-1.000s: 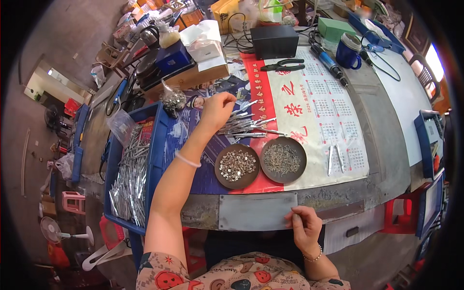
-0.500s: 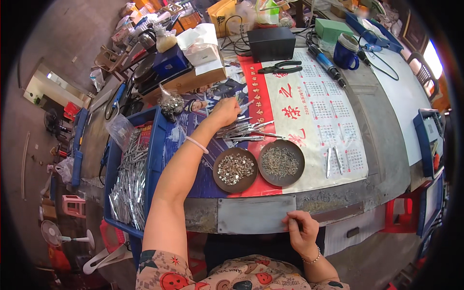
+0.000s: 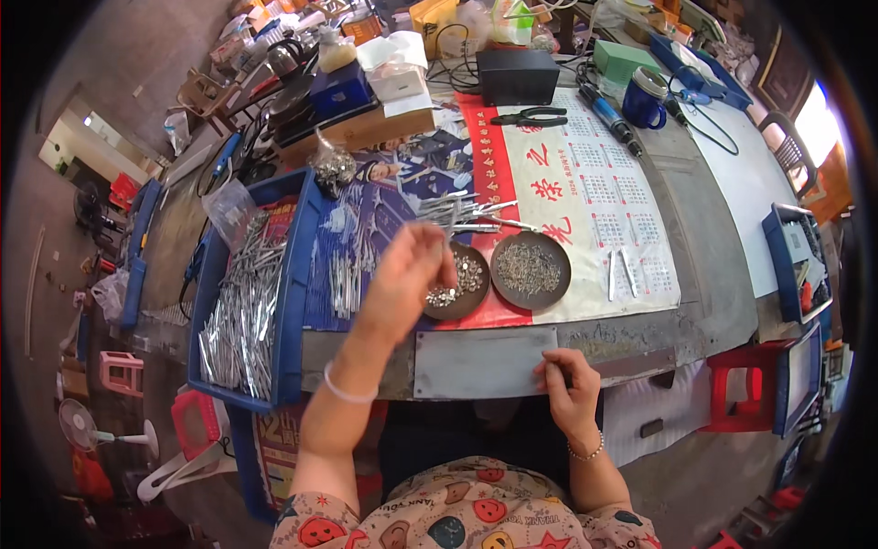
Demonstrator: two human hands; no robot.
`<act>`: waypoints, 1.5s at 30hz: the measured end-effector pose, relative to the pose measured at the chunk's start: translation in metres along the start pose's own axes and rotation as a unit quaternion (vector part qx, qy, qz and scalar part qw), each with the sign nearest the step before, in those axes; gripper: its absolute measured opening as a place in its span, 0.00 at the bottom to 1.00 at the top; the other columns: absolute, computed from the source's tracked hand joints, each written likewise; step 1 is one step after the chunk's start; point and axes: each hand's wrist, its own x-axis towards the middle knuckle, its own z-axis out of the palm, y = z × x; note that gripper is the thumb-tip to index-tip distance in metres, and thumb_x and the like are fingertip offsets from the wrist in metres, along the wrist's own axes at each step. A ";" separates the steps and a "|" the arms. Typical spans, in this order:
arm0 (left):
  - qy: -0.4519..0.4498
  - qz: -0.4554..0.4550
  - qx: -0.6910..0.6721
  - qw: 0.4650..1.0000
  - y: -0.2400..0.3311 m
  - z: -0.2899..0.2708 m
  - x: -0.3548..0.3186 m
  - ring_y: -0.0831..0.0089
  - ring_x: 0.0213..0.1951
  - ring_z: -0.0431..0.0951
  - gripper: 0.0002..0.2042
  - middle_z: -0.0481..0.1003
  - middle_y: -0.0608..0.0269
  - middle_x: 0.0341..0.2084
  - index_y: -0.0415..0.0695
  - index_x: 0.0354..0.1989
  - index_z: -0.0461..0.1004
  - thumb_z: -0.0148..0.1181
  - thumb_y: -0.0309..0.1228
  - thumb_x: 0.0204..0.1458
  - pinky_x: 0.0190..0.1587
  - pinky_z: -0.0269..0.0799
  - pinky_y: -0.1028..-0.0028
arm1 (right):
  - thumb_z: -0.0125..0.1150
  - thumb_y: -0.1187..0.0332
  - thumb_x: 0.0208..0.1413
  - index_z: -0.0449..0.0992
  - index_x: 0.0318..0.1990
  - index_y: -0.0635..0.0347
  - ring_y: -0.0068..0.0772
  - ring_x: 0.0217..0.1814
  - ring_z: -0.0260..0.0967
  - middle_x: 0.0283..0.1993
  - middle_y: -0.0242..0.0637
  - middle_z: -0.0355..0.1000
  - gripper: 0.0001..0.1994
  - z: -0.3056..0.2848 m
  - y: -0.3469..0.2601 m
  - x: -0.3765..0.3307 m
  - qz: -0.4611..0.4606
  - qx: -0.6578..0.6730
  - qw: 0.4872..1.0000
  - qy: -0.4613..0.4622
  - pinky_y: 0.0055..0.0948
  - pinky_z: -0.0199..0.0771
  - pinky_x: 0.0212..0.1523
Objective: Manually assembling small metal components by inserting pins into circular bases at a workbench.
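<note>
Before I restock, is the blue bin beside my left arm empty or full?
Not empty: silvery metal strips are heaped in the blue bin; how deep is unclear.

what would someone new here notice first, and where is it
Probably the blue tray heaped with silver strips, left of the calendar poster. Next, the two brown bowls of small metal bits near the poster's front edge, with the left hand partly hiding one.
</note>
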 end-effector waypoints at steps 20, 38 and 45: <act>-0.035 -0.191 -0.215 0.957 -0.073 0.004 -0.194 0.84 0.22 0.64 0.09 0.67 0.70 0.22 0.40 0.42 0.69 0.45 0.32 0.63 0.24 0.59 0.87 | 0.58 0.74 0.44 0.67 0.32 0.62 0.53 0.38 0.66 0.34 0.48 0.67 0.08 0.019 -0.020 0.140 -0.192 -0.532 0.808 -0.165 0.46 0.65 0.37; -0.044 -0.190 -0.302 0.933 -0.085 0.003 -0.198 0.85 0.20 0.64 0.10 0.68 0.70 0.22 0.42 0.46 0.67 0.48 0.33 0.62 0.22 0.58 0.87 | 0.52 0.70 0.58 0.68 0.32 0.66 0.34 0.25 0.63 0.25 0.43 0.67 0.07 0.020 -0.022 0.151 -0.150 -0.358 0.916 -0.100 0.31 0.63 0.29; -0.054 -0.192 -0.304 0.932 -0.086 0.004 -0.199 0.83 0.22 0.64 0.09 0.67 0.68 0.24 0.40 0.46 0.67 0.49 0.31 0.61 0.25 0.60 0.86 | 0.56 0.74 0.53 0.70 0.29 0.66 0.15 0.28 0.60 0.24 0.27 0.65 0.05 0.013 -0.019 0.149 -0.053 -0.178 0.976 -0.116 0.20 0.61 0.27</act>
